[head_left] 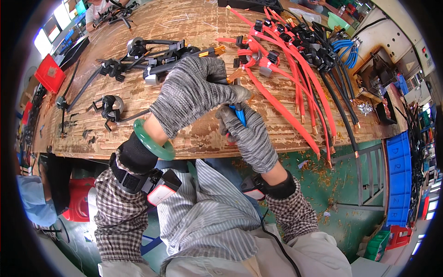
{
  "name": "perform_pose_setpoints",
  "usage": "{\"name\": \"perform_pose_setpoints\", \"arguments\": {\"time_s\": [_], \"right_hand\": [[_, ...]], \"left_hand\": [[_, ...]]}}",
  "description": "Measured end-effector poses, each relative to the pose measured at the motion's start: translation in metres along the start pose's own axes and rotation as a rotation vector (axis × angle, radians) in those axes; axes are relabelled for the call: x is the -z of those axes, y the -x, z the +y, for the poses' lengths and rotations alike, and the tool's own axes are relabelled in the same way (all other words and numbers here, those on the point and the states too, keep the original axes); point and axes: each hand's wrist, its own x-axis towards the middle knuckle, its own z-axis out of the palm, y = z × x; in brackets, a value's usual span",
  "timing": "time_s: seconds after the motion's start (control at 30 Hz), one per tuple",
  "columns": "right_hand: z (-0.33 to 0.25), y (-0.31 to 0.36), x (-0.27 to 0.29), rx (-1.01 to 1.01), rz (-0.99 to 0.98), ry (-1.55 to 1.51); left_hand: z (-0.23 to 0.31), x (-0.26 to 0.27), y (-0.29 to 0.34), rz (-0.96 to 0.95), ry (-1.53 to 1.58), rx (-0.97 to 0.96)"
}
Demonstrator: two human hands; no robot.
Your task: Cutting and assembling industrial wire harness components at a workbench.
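Note:
My left hand (191, 92), in a grey knit glove, is closed around a cable whose bared copper strands (236, 75) stick out past the thumb; most of the cable is hidden by the hand. Just below, my gloved right hand (249, 138) is closed on blue-handled pliers (240, 114). Their metal head points up at the left thumb and the copper end; whether the jaws touch the copper I cannot tell. Behind my left hand lie black cables with clamps (159, 69). A black clamp with a metal ring (110, 108) rests to its left.
Red cables (295, 87) with copper ends spread over the worn wooden table (194, 147) at right, beside black cables (341, 111). Coiled blue cable (347, 51) is at the back right. Blue bins (399, 180) stand beyond the right edge. Another person (99, 11) sits at the far left.

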Motion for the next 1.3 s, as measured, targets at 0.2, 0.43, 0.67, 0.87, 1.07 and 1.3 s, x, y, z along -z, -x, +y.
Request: {"name": "perform_pose_setpoints", "arguments": {"time_s": [0.2, 0.43, 0.67, 0.87, 1.07, 1.3], "right_hand": [[0.001, -0.001, -0.004, -0.085, -0.071, -0.339], [0.04, -0.017, 0.069, 0.111, 0.229, -0.77], [0.025, -0.007, 0.055, -0.039, 0.043, -0.271], [0.03, -0.014, 0.036, 0.293, 0.253, 0.853], [0.025, -0.026, 0.035, 0.31, 0.15, 1.333], [0.031, -0.051, 0.044, 0.584, 0.192, 1.058]], "left_hand": [[-0.002, -0.003, -0.003, 0.023, -0.106, -0.006], [-0.001, 0.015, -0.004, -0.043, -0.102, 0.019], [-0.022, 0.037, -0.005, -0.101, 0.213, -0.081], [-0.012, 0.055, -0.009, -0.349, 0.376, 0.059], [-0.003, 0.048, -0.014, -0.477, 0.417, 0.022], [-0.028, 0.031, -0.006, 0.007, -0.245, -0.47]]}}
